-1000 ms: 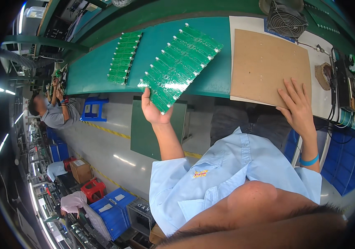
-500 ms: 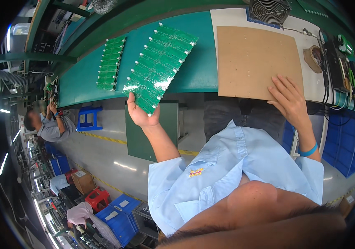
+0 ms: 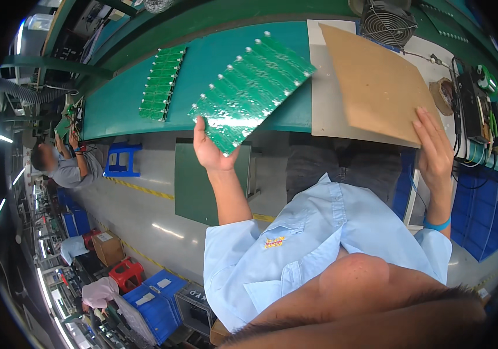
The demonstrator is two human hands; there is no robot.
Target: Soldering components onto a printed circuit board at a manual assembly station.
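Observation:
My left hand [image 3: 214,148] grips a green circuit board panel [image 3: 252,87] by its near corner, thumb on top. The panel is tilted above the bench, with a row of small white parts along each long edge. My right hand [image 3: 434,145] is at the near right corner of a brown rectangular board [image 3: 377,81], its fingers along the edge and the thumb hidden. That board is tilted, its edge raised off the white sheet [image 3: 326,110] under it. A second stack of green circuit board panels [image 3: 164,84] lies on the bench further left, touched by neither hand.
The green-topped bench [image 3: 115,113] runs across the far side. A black fan [image 3: 387,24] stands behind the brown board. Cables and hand tools crowd the right end, beside a small brown container [image 3: 442,96]. A blue stool [image 3: 122,161] and a co-worker [image 3: 68,166] are at left.
The circuit board panel has moved right and turned in my left hand. My right hand has shifted from lying on the brown board to its edge, and the board has swung up and right.

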